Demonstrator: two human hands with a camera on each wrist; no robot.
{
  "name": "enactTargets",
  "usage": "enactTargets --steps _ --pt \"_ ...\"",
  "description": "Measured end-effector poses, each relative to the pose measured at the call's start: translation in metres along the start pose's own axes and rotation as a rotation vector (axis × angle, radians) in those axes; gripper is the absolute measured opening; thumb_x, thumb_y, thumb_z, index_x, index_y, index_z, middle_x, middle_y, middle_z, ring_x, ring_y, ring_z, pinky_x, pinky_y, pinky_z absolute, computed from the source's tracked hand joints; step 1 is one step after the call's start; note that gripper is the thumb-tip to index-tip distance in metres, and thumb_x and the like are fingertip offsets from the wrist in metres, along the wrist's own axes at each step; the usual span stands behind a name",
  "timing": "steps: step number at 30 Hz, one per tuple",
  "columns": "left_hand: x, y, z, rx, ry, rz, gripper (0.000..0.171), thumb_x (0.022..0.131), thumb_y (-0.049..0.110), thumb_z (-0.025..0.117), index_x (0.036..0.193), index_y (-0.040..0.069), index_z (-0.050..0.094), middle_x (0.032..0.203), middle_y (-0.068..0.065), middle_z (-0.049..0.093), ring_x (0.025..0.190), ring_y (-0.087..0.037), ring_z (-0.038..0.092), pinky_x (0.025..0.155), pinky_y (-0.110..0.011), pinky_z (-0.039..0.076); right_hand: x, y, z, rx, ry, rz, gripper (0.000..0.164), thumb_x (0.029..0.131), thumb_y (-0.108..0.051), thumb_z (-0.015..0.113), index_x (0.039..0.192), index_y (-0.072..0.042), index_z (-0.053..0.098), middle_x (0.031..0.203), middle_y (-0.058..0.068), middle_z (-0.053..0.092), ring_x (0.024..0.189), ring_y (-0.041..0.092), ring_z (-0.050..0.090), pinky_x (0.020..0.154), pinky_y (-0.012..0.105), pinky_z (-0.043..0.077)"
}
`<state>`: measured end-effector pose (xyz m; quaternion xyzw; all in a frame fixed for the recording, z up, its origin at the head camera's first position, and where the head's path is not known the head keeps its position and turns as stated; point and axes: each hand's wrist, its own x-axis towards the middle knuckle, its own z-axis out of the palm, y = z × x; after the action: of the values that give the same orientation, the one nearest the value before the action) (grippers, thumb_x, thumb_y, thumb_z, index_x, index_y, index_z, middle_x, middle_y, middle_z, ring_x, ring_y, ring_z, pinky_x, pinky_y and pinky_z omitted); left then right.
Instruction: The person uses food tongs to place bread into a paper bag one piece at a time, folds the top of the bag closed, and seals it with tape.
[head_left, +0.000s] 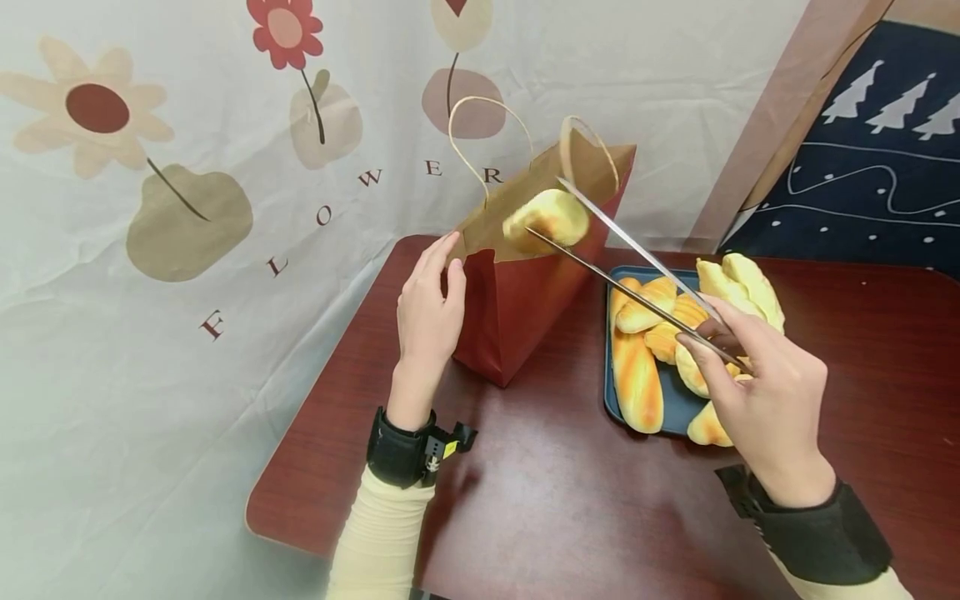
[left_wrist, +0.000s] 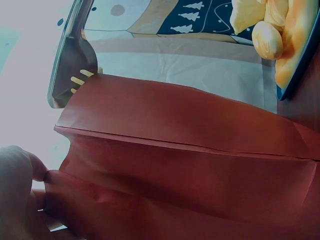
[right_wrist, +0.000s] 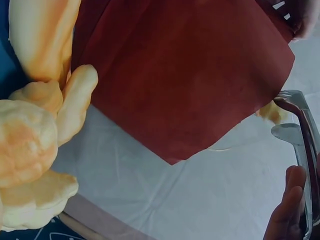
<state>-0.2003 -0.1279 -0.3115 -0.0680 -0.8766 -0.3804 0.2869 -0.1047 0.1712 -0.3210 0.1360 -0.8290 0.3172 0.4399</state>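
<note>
My right hand [head_left: 776, 392] grips metal tongs [head_left: 622, 237], their arms spread apart over the mouth of a red paper bag [head_left: 536, 308]. One tong end is spoon-shaped, the other forked, as the right wrist view shows. A round bread roll [head_left: 551, 218], slightly blurred, is at the bag's opening by the tong tips. At the bag's near left corner, my left hand [head_left: 431, 304] pinches the rim between thumb and fingers. The bag stands tilted, its brown inside and twisted handles showing in the head view.
Right of the bag, a dark blue tray [head_left: 678, 414] holds several breads, including a long loaf [head_left: 637, 383]; my right hand partly covers them. Behind the reddish-brown table [head_left: 555, 500] hangs a white flower-print cloth [head_left: 225, 375], with a navy tree-print cloth [head_left: 862, 167] at the right.
</note>
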Motion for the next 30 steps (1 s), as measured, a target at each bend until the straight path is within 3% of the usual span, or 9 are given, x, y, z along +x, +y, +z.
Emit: enactTargets --steps 6,14,17,22,27,30 --pt "0.0 0.0 -0.001 -0.004 0.0 -0.008 0.04 0.098 0.029 0.04 0.136 0.025 0.054 0.139 0.011 0.053 0.124 -0.01 0.054 0.097 -0.041 0.047 0.001 -0.002 -0.002 0.012 -0.018 0.018 0.062 0.064 0.006 0.081 0.122 -0.006 0.065 0.082 0.017 0.068 0.087 -0.03 0.044 0.083 -0.002 0.035" --pt "0.0 0.002 -0.001 -0.006 -0.003 -0.008 0.04 0.099 0.03 0.04 0.136 0.025 0.054 0.139 0.012 0.053 0.126 -0.009 0.053 0.097 -0.04 0.047 -0.002 -0.006 -0.01 0.078 0.046 0.081 0.053 0.07 0.002 0.079 0.121 -0.007 0.067 0.082 0.019 0.068 0.083 -0.025 0.052 0.08 0.0 0.04" --pt "0.0 0.002 -0.001 -0.006 0.0 -0.005 0.04 0.099 0.03 0.04 0.136 0.025 0.054 0.139 0.011 0.053 0.126 -0.009 0.053 0.098 -0.04 0.046 -0.005 -0.004 -0.016 0.077 0.069 0.125 0.048 0.072 0.0 0.078 0.118 -0.006 0.068 0.085 0.0 0.07 0.083 -0.023 0.055 0.08 0.0 0.041" --pt "0.0 0.001 0.0 -0.006 -0.002 -0.007 0.04 0.099 0.03 0.04 0.136 0.026 0.054 0.139 0.011 0.053 0.125 -0.01 0.054 0.095 -0.041 0.048 -0.01 0.006 -0.029 0.053 0.096 0.188 0.041 0.075 -0.002 0.077 0.115 -0.001 0.068 0.092 -0.035 0.055 0.081 -0.024 0.055 0.075 -0.003 0.04" --pt "0.0 0.0 0.001 -0.008 -0.004 -0.008 0.04 0.099 0.03 0.039 0.137 0.026 0.053 0.14 0.011 0.052 0.123 -0.011 0.055 0.095 -0.041 0.048 -0.015 0.017 -0.045 0.046 0.097 0.265 0.037 0.079 -0.005 0.074 0.115 -0.002 0.068 0.09 -0.043 0.055 0.072 -0.026 0.054 0.067 -0.005 0.038" --pt "0.001 0.001 0.001 -0.007 -0.007 -0.011 0.04 0.099 0.03 0.039 0.137 0.026 0.053 0.14 0.011 0.052 0.123 -0.01 0.055 0.095 -0.041 0.048 -0.019 0.023 -0.054 0.099 0.089 0.308 0.037 0.08 -0.001 0.072 0.116 -0.005 0.068 0.085 -0.039 0.059 0.065 -0.022 0.055 0.062 -0.003 0.04"
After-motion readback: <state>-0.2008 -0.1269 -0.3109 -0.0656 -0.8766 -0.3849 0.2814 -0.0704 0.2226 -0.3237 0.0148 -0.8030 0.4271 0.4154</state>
